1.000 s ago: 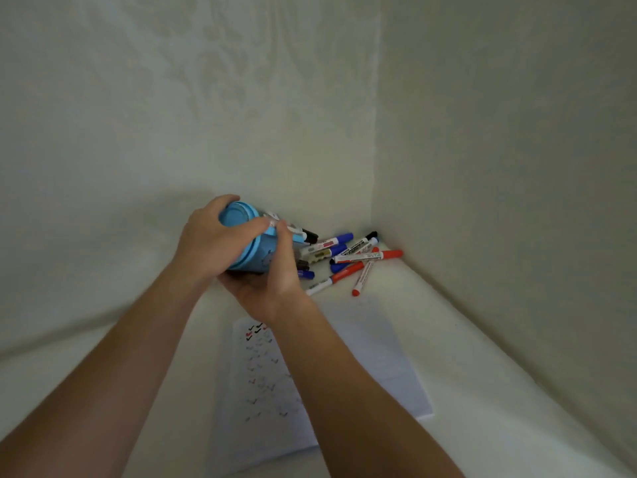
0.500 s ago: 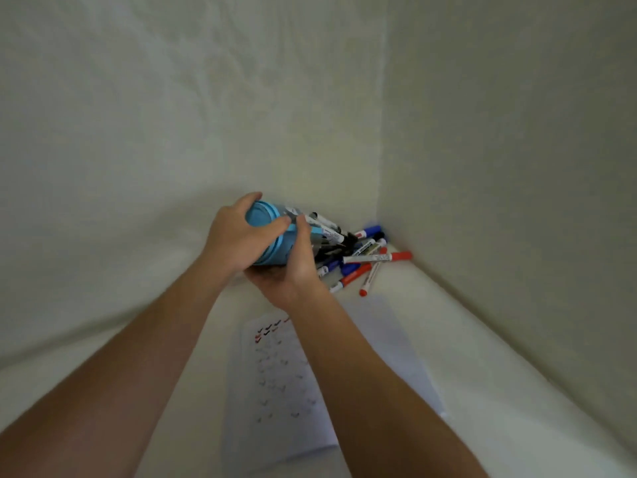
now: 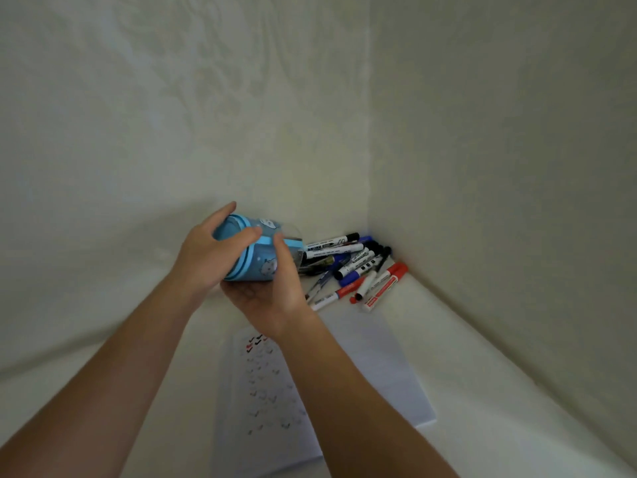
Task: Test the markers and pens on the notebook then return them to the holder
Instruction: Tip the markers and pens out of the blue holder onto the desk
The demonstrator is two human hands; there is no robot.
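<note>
Beyond the far edge of the notebook, holds the blue holder tipped on its side, mouth toward the wall corner, probably to pour everything out for testing. Wraps the left hand over the base end, fingers curled round it; cradles the body from below with the right hand, thumb pressed against the side. Has the markers and pens heaped just beside the mouth, in the corner.
</note>
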